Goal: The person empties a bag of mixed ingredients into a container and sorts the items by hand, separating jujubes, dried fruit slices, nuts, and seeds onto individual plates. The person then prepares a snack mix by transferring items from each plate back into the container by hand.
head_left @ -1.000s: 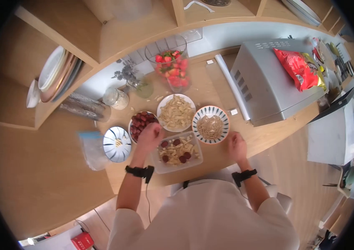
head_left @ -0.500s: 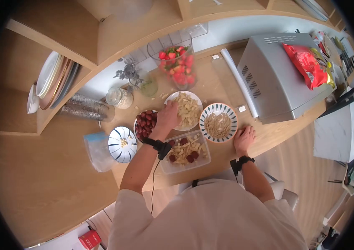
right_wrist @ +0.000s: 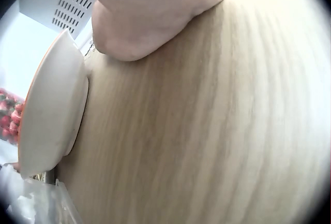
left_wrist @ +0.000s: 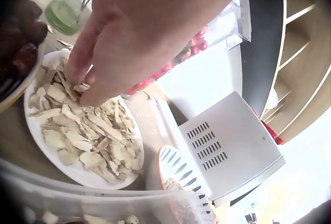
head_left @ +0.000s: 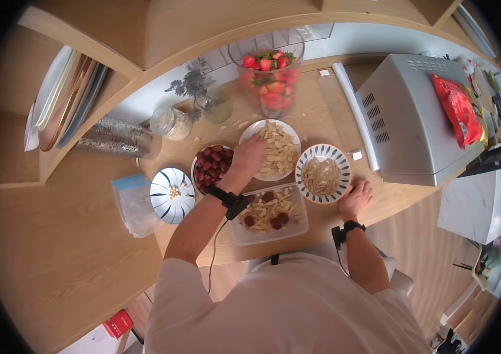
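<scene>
My left hand [head_left: 249, 158] reaches over the left side of a white plate [left_wrist: 44, 144] of pale dried slices [head_left: 280, 154]. In the left wrist view the thumb and fingers of this hand [left_wrist: 124, 38] dip into the pile and pinch at slices [left_wrist: 95, 131]; the fingertips are partly hidden. My right hand [head_left: 355, 202] rests on the wooden table, fingers loosely extended, right of a striped bowl [head_left: 345, 163] holding light pieces. In front of the plate is a clear plastic box [head_left: 250, 237] with pale slices and several dark red dates [head_left: 249, 221].
A bowl of red dates [head_left: 212, 165] is left of the plate, then a striped dish [head_left: 165, 206] and plastic bag [head_left: 135, 206]. Behind stand a glass jar [head_left: 171, 123], a vase [head_left: 220, 111] and a strawberry container [head_left: 269, 82]. A silver appliance [head_left: 404, 118] stands right, shelves [head_left: 203, 35] overhead.
My left hand has moved from the date bowl to the plate of pale slices. My right hand has settled on the table beside the striped bowl, its fingers more extended. The head view has shifted.
</scene>
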The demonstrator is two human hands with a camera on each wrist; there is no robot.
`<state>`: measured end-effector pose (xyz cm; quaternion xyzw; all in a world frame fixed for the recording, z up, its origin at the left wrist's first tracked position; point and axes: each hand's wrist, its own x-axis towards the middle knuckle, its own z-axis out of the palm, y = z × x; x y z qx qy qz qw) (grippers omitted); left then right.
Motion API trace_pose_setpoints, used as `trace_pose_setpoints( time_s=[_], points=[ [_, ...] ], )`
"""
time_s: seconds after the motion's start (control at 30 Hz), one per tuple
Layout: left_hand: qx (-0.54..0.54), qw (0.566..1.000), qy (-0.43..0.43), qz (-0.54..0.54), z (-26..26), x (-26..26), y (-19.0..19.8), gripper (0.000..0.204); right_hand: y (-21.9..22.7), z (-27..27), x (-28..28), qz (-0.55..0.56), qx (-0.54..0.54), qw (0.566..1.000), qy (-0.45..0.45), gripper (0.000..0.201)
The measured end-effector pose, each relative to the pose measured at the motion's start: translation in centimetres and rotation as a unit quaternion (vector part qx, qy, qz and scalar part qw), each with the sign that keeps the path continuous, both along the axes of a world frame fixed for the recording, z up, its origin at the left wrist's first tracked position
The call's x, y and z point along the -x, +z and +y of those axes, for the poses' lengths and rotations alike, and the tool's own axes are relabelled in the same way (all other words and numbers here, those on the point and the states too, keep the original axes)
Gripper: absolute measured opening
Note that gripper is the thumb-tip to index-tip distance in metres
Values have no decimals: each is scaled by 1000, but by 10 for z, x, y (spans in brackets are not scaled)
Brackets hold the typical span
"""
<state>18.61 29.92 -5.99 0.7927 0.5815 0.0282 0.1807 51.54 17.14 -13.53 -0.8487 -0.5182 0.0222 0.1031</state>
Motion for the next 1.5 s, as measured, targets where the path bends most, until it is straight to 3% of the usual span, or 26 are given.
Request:
trace_pose_setpoints(
  time_s=[0.3,0.4,0.5,0.6,0.67,0.77,0.93,1.07,1.23,1.5],
  points=[
    [-21,999,24,5,0,-8,25,18,3,1,-1,-2,-10,1000,-5,19],
    [-3,998,67,-18,-7,-4,34,18,-2,1,-2,-8,-17,1000,-5,20],
    [-27,989,97,-107,-19,2,46,21,-2,1,-2,-3,-10,1000,-8,20],
    [17,967,146,-210,-33,8,55,17,-3,2,-3,-12,-7,1000,-7,21],
    [16,921,187,-342,-50,12,63,18,-3,1,-3,-18,-10,1000,-1,21],
    [87,890,210,-395,-83,19,88,19,-12,0,-6,-32,-27,999,6,21],
    [145,878,203,-408,-140,20,78,19,-10,0,-5,-44,-42,998,10,23],
    [169,914,176,-323,-164,18,67,22,-5,0,-2,-23,-26,999,-1,26],
    [95,970,125,-186,-177,11,58,19,-6,1,-1,-44,-30,999,-6,27],
    [92,960,144,-220,-172,10,59,16,-3,1,0,-42,-31,999,-5,27]
  ],
)
